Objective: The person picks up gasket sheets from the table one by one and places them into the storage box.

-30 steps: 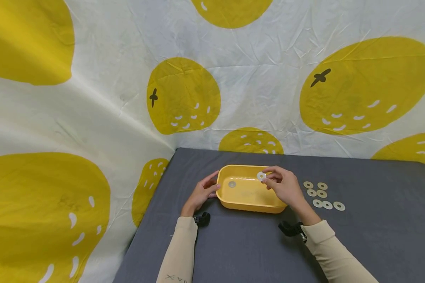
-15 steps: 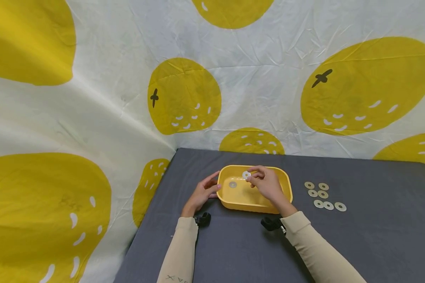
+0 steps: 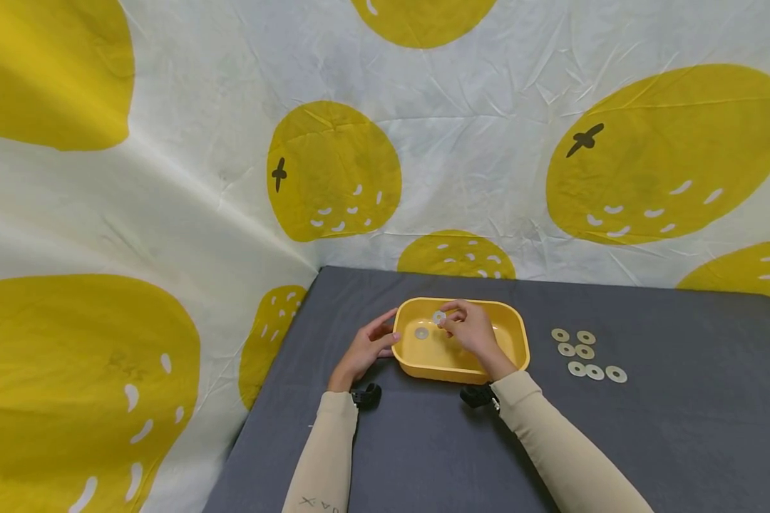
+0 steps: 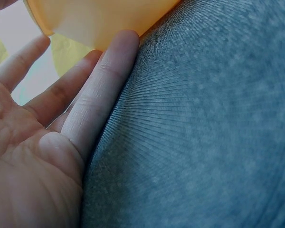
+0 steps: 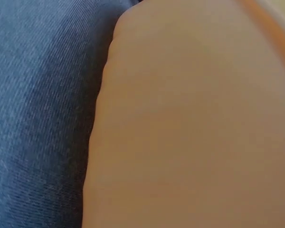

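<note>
One washer (image 3: 421, 333) lies in the yellow tub (image 3: 512, 356) at frame centre. The right hand (image 3: 473, 332) seemingly pinches another washer (image 3: 439, 317) above it; six washers (image 3: 584, 354) wait right. The left hand (image 3: 366, 350), fingers straight, steadies the tub.

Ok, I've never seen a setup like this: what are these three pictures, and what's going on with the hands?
No machine here: a person works bare-handed, wearing three cameras. The wide picture comes from the head. It shows a yellow tray on a grey table. The right hand pinches a white ring over the tray, where another ring already lies. Six more rings lie on the table to the right. The left hand rests against the tray's left end. The two close-ups come from wrist cameras: the left shows fingers touching the tray; the right shows only tray wall and cloth.
</note>
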Tool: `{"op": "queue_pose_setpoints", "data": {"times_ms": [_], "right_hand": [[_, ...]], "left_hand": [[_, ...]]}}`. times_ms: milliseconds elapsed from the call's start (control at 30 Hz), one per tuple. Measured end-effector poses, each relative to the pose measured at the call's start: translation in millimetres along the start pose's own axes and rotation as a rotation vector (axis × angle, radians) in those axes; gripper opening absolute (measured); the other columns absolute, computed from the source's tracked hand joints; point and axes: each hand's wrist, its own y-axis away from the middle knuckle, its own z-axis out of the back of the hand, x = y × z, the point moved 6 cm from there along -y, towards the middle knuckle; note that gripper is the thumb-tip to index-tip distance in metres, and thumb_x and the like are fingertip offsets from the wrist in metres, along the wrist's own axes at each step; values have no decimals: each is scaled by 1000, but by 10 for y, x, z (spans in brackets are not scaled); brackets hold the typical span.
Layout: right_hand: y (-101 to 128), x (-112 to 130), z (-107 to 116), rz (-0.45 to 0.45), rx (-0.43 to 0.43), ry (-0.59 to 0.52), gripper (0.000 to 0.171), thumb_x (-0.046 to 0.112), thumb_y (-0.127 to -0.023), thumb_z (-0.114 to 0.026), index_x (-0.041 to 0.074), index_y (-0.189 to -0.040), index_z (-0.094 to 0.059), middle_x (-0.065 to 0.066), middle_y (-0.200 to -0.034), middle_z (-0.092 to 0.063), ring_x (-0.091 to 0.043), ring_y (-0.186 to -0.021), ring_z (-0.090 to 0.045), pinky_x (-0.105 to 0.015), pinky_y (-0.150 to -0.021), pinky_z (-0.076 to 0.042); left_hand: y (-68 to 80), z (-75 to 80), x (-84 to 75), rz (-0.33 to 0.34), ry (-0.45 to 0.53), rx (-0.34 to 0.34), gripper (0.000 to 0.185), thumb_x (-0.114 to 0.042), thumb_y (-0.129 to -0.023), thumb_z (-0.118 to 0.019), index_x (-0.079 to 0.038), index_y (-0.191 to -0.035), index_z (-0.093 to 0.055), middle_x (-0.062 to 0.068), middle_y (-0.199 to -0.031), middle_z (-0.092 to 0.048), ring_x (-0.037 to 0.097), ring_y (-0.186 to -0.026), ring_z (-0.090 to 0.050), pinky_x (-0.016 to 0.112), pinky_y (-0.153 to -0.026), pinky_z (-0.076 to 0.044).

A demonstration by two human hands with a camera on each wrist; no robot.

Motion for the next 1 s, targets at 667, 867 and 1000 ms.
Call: {"op": "queue_pose_setpoints", "data": {"times_ms": [667, 867, 1000], "right_hand": [[-66, -55, -28, -41, -4, 385, 20, 20, -92, -73, 13, -110, -74, -4, -91, -73, -17, -70, -60, -26, -59, -44], [-46, -68, -65, -31, 22, 467, 16, 21, -91, -75, 14, -105, -75, -3, -86, -71, -20, -72, -60, -28, -59, -42], [-33, -78, -79, -38, 35, 494, 17, 22, -91, -76, 13, -106, -75, -4, -89, -71, -20, -75, -62, -29, -60, -43]], "left_hand": [[-3, -1, -11, 1, 1, 3, 59, -26, -99, -70, -36, -153, -48, 17, -136, -59, 27, -114, -67, 38, -89, -63], [4, -6, -15, 1, -6, 1, 58, -26, -99, -69, -37, -152, -48, 16, -137, -59, 24, -114, -67, 38, -90, -62], [7, -7, -12, 0, -9, -3, 58, -25, -99, -69, -37, -152, -48, 16, -136, -60, 23, -112, -67, 38, -90, -62]]}}
